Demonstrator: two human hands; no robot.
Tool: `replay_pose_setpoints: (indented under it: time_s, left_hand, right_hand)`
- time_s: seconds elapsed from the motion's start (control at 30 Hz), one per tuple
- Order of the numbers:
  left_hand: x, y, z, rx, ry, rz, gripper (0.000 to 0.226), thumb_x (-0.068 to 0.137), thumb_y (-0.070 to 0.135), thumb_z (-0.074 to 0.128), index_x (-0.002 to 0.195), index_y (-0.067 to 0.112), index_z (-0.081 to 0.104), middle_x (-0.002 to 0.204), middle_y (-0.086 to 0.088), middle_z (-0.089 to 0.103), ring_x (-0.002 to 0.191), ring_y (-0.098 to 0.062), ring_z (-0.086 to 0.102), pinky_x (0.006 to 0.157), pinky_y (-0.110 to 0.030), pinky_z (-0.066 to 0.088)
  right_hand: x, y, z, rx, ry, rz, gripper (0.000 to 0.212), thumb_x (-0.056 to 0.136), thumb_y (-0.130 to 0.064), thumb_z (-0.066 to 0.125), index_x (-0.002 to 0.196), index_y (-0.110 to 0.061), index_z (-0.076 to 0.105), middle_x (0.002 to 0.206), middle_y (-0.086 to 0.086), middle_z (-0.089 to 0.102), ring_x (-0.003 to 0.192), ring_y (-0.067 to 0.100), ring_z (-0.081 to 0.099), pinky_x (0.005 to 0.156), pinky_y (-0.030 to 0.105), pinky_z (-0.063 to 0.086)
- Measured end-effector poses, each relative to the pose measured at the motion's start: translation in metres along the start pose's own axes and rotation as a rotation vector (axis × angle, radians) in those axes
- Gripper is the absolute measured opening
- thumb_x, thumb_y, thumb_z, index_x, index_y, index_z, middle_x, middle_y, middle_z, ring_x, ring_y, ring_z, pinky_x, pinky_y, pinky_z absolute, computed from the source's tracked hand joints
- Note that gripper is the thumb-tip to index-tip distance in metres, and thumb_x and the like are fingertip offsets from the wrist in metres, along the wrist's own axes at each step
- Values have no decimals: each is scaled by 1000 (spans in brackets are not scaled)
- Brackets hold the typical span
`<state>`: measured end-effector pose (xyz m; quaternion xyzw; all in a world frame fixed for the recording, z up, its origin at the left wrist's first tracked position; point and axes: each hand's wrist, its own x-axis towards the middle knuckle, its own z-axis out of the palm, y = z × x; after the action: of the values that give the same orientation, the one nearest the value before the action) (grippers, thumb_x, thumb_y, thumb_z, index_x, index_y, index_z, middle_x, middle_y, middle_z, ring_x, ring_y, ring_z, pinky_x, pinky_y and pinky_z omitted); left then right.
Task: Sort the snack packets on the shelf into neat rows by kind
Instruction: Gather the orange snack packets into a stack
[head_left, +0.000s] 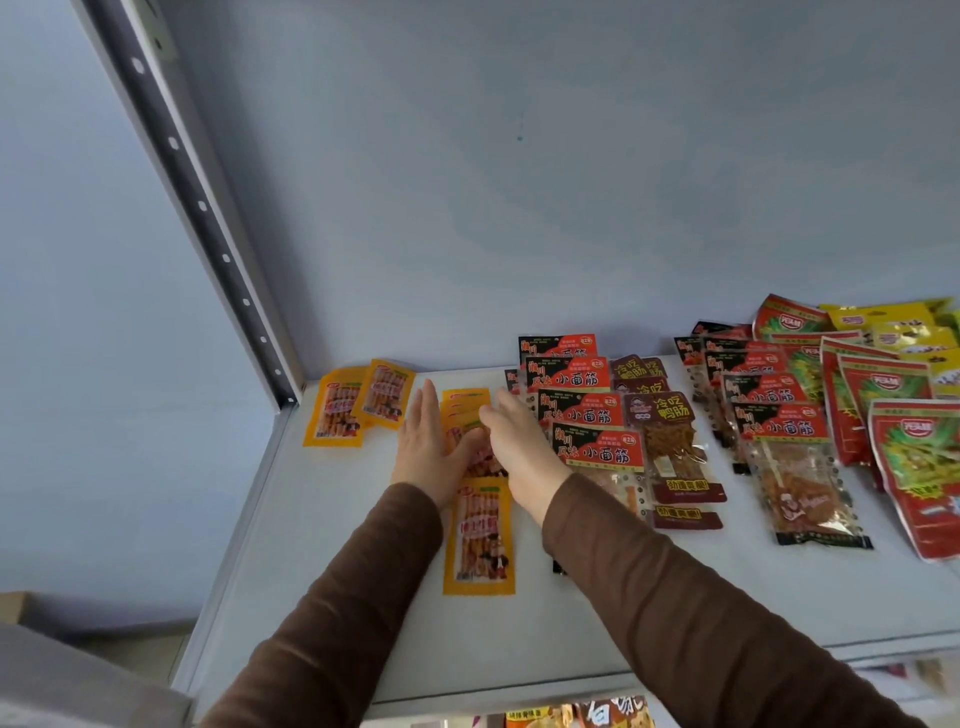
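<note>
Both hands flank one column: your left hand (426, 447) lies flat, fingers straight, against the left edge of the overlapped row of orange-yellow plastic snack packets (470, 415); your right hand (514, 441) presses its right side, fingers extended, grasping nothing. The row sits on the pale grey metal shelf (332, 571), left of the red-and-black packet row (587, 410). Step in hand, by my reading: squaring this row. One orange packet (479, 535) lies nearer you, and two loose orange packets (358, 405) sit apart at left. Next, gather those into the column, edges aligned.
</note>
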<state>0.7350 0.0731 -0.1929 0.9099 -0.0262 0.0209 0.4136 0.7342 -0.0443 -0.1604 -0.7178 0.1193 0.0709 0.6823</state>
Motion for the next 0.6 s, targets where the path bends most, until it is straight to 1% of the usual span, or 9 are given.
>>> replay_pose_setpoints:
  time_s: [0.07,0.13,0.2,0.23,0.3,0.4,0.47,0.53,0.6]
  left_hand:
    - [-7,-12,-13,-42,-75,86,105,84,69,58,161,27,0,169,2,0,154,-15,2,122,-35,9]
    - [-15,-23,-22,142,-253,137,124,64,91,52,160,32,-1,169,2,-4,154,-16,-3,122,-39,5]
    - [-16,-27,-21,363,-351,171,133,56,97,47,159,34,-7,168,0,-10,155,-18,-9,123,-41,-3]
    - [-15,-27,-17,413,-344,192,128,62,94,49,159,33,-8,168,-1,-8,155,-18,-8,124,-41,-5]
    - [-12,-20,-12,439,-285,238,108,79,81,51,160,31,0,169,-1,-1,155,-20,-4,126,-43,-1]
    - [-8,-19,-19,420,-173,294,87,88,67,50,159,29,16,168,-2,10,155,-23,3,126,-44,9]
    - [-8,-33,-36,278,41,295,70,93,52,57,154,23,36,162,-5,30,152,-26,20,123,-42,18]
    - [-2,-57,-62,158,338,188,50,94,34,65,140,17,56,145,-9,53,139,-31,40,114,-39,29]
    - [13,-80,-90,63,466,-63,41,96,28,61,134,14,57,135,-12,57,129,-34,45,108,-41,36]
  right_hand:
    - [-1,-3,-6,28,-17,-19,56,106,-20,41,158,-17,19,165,1,15,151,18,16,117,36,20]
    - [-2,-5,-10,22,-38,-40,55,105,-18,42,157,-16,23,165,1,18,150,16,19,117,34,20]
    - [-3,-6,-7,-16,-41,-85,54,104,-16,43,156,-19,28,163,-1,22,149,14,22,115,33,24]
    - [-4,-7,-3,-35,-38,-117,53,104,-16,43,154,-22,30,162,-2,25,148,13,24,113,31,26]
    - [-8,-12,8,-47,-30,-184,51,102,-16,44,151,-28,35,159,-6,30,144,8,29,110,29,30]
    - [-9,-18,26,-23,-32,-256,50,100,-17,46,147,-31,42,154,-11,37,137,1,33,109,27,32]
    - [-4,-23,37,2,-42,-281,50,100,-16,45,148,-28,42,154,-9,38,140,4,34,107,24,31]
    - [9,-28,53,11,-73,-225,50,101,-12,43,150,-21,39,153,-4,39,141,11,36,103,23,31]
    - [29,-34,77,-4,-100,-67,47,101,-9,42,148,-11,38,146,7,44,137,23,43,100,27,37]
